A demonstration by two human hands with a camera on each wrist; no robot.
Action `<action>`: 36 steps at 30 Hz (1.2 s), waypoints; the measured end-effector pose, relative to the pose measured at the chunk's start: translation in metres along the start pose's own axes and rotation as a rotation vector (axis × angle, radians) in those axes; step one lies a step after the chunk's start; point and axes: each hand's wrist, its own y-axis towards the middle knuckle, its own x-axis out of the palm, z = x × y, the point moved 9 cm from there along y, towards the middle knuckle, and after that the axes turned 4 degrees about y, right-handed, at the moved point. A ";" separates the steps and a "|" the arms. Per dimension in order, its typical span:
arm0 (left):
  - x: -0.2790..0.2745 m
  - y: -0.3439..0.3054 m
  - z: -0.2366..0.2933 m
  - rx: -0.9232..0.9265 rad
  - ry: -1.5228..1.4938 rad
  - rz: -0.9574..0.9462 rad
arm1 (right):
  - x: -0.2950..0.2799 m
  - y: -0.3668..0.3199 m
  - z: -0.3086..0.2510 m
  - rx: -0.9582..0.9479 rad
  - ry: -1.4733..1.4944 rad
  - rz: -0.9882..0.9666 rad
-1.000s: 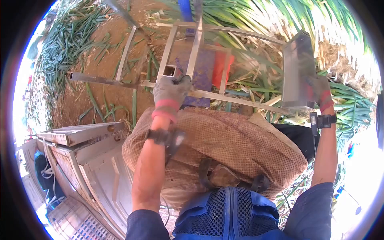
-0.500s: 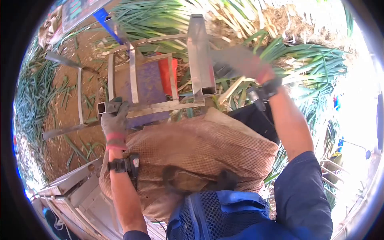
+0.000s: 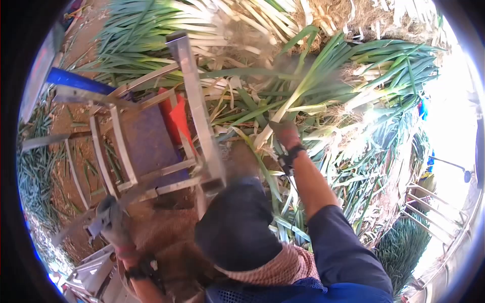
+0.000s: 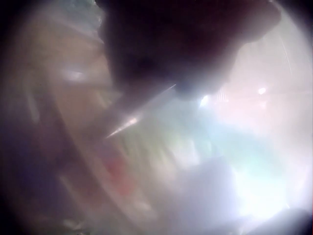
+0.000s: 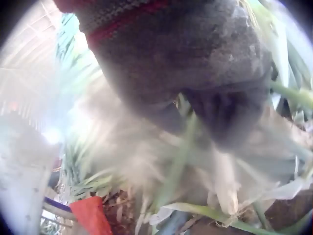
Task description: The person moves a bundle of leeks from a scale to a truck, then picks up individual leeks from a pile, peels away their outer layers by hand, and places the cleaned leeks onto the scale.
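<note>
We are clasping the metal frame [image 3: 198,101] at its near-left corner with our left grip [image 3: 114,222]; beyond its right edge, our right grip [image 3: 285,134] is grasping a leek [image 3: 290,103] near its white end.

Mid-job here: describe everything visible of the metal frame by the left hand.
The metal frame is silvery and ladder-like, with a thicker rectangular tube at its right end. It slants across the left of the head view, with a purple panel and red sheet showing between its bars. The gloved left hand grips its near-left end; its footing cannot be made out.
</note>
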 end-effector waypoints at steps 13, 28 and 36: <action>-0.003 0.002 0.000 -0.005 0.114 0.002 | -0.013 0.022 0.002 -0.016 0.216 0.246; 0.026 -0.126 0.252 0.251 -0.244 -0.230 | -0.220 -0.368 -0.075 -0.302 1.154 -0.698; 0.098 -0.122 0.332 -0.025 -1.388 -0.819 | -0.176 -0.491 -0.119 -0.899 0.136 -1.023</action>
